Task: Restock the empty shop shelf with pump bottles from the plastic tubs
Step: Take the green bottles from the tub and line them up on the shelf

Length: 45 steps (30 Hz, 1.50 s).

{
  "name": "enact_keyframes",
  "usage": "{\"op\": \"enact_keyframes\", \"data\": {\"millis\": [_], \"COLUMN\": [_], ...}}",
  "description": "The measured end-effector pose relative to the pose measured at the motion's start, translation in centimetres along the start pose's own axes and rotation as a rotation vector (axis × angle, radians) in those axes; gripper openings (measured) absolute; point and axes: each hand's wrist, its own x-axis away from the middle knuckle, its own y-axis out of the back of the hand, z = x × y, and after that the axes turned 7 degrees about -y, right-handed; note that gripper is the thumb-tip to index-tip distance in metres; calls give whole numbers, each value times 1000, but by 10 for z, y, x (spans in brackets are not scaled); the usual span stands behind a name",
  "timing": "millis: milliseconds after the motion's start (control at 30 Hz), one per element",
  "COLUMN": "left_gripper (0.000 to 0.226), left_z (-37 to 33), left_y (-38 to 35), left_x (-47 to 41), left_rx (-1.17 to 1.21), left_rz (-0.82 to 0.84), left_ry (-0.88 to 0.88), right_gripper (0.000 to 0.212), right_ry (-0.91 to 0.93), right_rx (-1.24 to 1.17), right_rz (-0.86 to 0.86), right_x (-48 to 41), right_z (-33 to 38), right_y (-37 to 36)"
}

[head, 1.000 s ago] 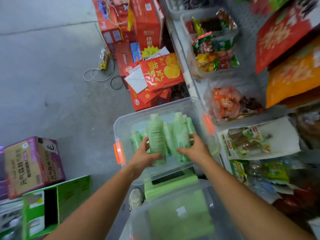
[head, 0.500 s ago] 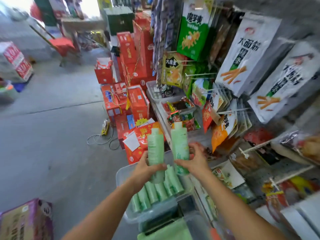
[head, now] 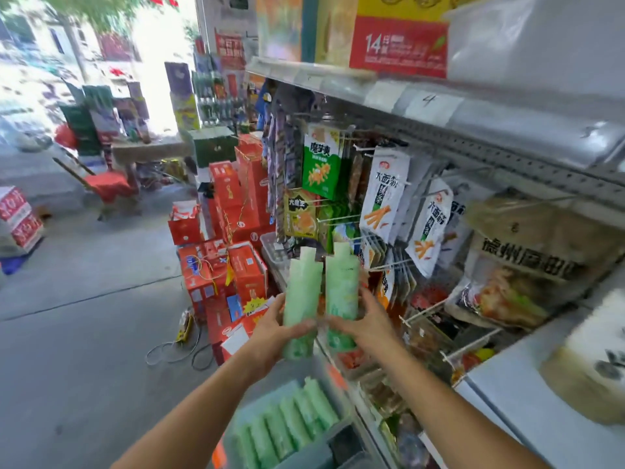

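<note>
I hold two pale green pump bottles upright, side by side, in front of the shop shelving. My left hand (head: 270,328) grips the lower part of the left bottle (head: 302,292). My right hand (head: 367,324) grips the right bottle (head: 341,286). Below them, a clear plastic tub (head: 318,451) holds several more green bottles (head: 287,426) lying in a row. A grey metal shelf (head: 439,106) runs overhead at the right. The picture is blurred by motion.
Snack bags (head: 382,194) hang on pegs just behind the bottles. Red gift boxes (head: 236,231) are stacked on the floor to the left, with a cable (head: 176,350) beside them. A white surface (head: 527,401) with a bag lies at lower right. Grey concrete floor (head: 84,333) spreads left.
Both hands lifted the two bottles out of the tub and raised them to peg height. My view swung up from the tub toward the shelving.
</note>
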Motion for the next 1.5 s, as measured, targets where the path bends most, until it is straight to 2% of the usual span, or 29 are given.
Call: {"op": "enact_keyframes", "data": {"millis": [67,167,300,400,533,667,800,900,967,1067,1133,1200,1333,1433,1500], "left_gripper": [111,99,87,91,99,82,82,80,73,74,81,79,81,57,61], "left_z": [-8,-20,-35,-45,-44,-41,-39,-37,-35,-36,-33,-27,-15,-4,2], "left_y": [-7,-18,-39,-63,-117,-177,-229,-264,-290,-327,-349,-370,-410,-441,-459], "left_x": [0,1,7,15,32,64,102,132,157,199,227,255,309,348,373], "left_rx": [6,51,55,-44,8,46,43,22,25,62,65,77,53,7,0], "left_rz": [54,144,343,444,588,692,785,860,900,924,968,1013,1096,1164,1197], "left_ry": [-18,-21,-32,-54,0,26,7,-7,-28,-18,-13,-1,-2,-17,-2], "right_gripper": [81,76,86,73,82,70,61,39,32,40,38,33,38,45,55], "right_ry": [30,31,16,-2,-30,-34,-35,-23,-30,-57,-78,-105,-168,-190,-197], "right_rx": [-8,-62,-118,-155,-139,-109,-151,-179,-225,-294,-307,-304,-302,-280,-267], "right_rz": [-64,-138,-259,-347,-511,-650,-756,-785,-801,-862,-907,-948,-1003,-1036,-1080], "right_x": [15,40,76,112,168,225,284,335,370,423,460,499,572,623,653], "right_z": [12,25,30,33,32,25,17,13,9,-3,-10,-19,-39,-52,-62], "right_y": [10,28,58,79,113,148,178,197,209,227,238,250,271,284,291]}}
